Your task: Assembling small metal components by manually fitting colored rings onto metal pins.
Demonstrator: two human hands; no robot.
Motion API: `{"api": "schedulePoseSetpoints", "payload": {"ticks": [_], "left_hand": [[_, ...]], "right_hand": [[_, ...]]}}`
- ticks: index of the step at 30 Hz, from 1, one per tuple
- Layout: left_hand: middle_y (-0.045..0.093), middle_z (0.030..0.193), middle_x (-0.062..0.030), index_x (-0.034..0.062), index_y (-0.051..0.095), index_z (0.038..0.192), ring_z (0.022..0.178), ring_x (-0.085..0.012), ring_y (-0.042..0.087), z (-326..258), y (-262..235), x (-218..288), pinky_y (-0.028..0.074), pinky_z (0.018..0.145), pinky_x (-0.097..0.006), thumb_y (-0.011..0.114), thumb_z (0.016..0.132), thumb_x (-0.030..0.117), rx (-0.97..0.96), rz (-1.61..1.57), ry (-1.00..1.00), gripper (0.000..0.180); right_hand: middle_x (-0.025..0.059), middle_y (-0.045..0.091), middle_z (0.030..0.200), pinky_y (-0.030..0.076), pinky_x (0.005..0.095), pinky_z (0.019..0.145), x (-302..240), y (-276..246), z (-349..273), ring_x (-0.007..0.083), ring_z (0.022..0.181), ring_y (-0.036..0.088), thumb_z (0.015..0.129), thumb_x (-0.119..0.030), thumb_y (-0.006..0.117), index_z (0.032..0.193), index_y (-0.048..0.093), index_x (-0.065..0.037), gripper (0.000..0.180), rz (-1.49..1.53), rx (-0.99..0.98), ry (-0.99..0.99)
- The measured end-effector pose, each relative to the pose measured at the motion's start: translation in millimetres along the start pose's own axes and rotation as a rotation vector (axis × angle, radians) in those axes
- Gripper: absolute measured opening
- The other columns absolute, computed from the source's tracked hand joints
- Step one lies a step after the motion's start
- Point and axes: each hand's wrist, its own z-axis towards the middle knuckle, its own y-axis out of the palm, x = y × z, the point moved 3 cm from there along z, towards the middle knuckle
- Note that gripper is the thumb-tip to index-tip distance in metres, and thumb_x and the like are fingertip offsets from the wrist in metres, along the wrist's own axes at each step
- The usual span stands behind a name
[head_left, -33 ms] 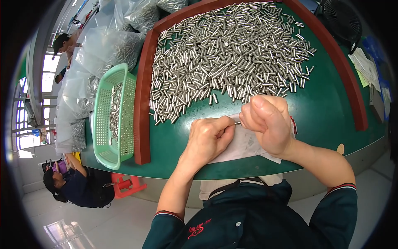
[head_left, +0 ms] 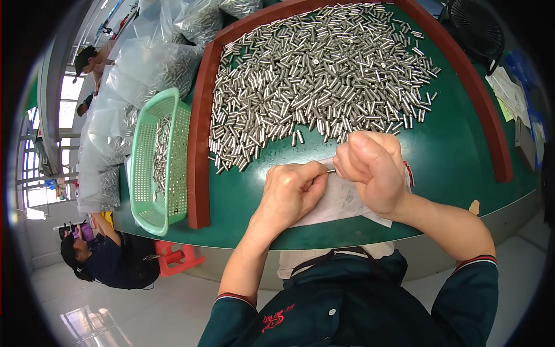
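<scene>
My left hand is closed in a pinch, thumb against forefinger. My right hand is curled into a fist beside it, thumb uppermost. A short stretch of a thin metal pin shows between the two, and its ends disappear into the fingers of both hands. Beneath the hands a pale, smudged cloth lies on the green tabletop. Beyond them spreads a wide heap of short, shiny metal pins, with a couple standing apart at its near edge.
Red-brown rails border the heap. Left of them stands a green mesh basket with pins inside. Clear bags of metal parts line the far left. A black fan and papers are at right. Another person sits near a red stool.
</scene>
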Motion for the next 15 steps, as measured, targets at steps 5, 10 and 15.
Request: {"api": "schedulePoseSetpoints", "payload": {"ticks": [5,10,15], "left_hand": [[0.044,0.045,-0.0097,0.0029,0.056,0.066,0.039,-0.0237,0.046,-0.1,-1.6,2.4,0.036,0.040,-0.032,0.058,0.065,0.002,0.000,0.052,-0.035,0.003],[0.037,0.045,0.0039,0.0017,0.057,0.068,0.043,-0.0024,0.035,-5.1,-7.3,-4.4,0.028,0.040,-0.020,0.059,0.068,0.001,0.126,-0.274,-0.252,0.003],[0.050,0.072,-0.0072,0.0047,0.050,0.078,0.047,-0.0038,0.028,-4.1,-6.5,-30.0,0.026,0.045,-0.017,0.055,0.076,0.004,0.034,-1.607,-0.498,0.005]], "right_hand": [[-0.0026,0.025,0.042,0.019,0.0237,0.041,5.5,0.2,0.4,0.0068,0.040,0.018,0.086,-0.018,0.036,0.049,0.024,-0.010,0.039,-0.051,-0.004,-0.010],[-0.0010,0.026,0.041,0.020,0.0244,0.041,3.2,-5.4,1.2,0.0081,0.039,0.019,0.087,-0.018,0.034,0.049,0.024,-0.010,0.040,0.014,-0.022,0.002],[-0.0035,0.026,0.044,0.018,0.0232,0.041,3.1,-5.4,-2.1,0.0053,0.042,0.021,0.086,-0.017,0.038,0.049,0.025,-0.008,0.040,0.079,-0.007,0.015]]}}
